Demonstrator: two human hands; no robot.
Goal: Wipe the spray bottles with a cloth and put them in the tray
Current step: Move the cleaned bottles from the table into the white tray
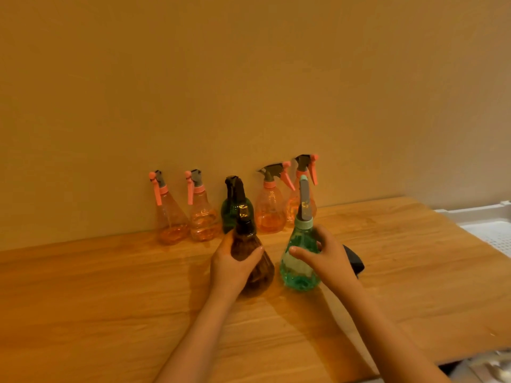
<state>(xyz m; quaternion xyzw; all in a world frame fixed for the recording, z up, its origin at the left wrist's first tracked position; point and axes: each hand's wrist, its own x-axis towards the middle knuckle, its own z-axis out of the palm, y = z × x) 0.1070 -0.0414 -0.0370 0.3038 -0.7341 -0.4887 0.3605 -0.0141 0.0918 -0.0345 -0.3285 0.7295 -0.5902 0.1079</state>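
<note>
My left hand (231, 262) grips a brown spray bottle (253, 261) standing on the wooden table (110, 294). Beside it, my right hand (325, 254) wraps round the body of a teal spray bottle (300, 261), also upright. A dark cloth (354, 261) lies just behind my right hand, mostly hidden. Against the wall stand several more bottles: two pink ones (172, 217) (201, 217) at the left, a dark green one (235, 205), and two more pink ones (269, 208) (296, 205). The white tray (486, 225) sits at the table's right end.
The wall rises directly behind the row of bottles. The table's front right corner drops off at about (470, 352), with pale clutter below it. Bare wood stretches across the table's left half and front.
</note>
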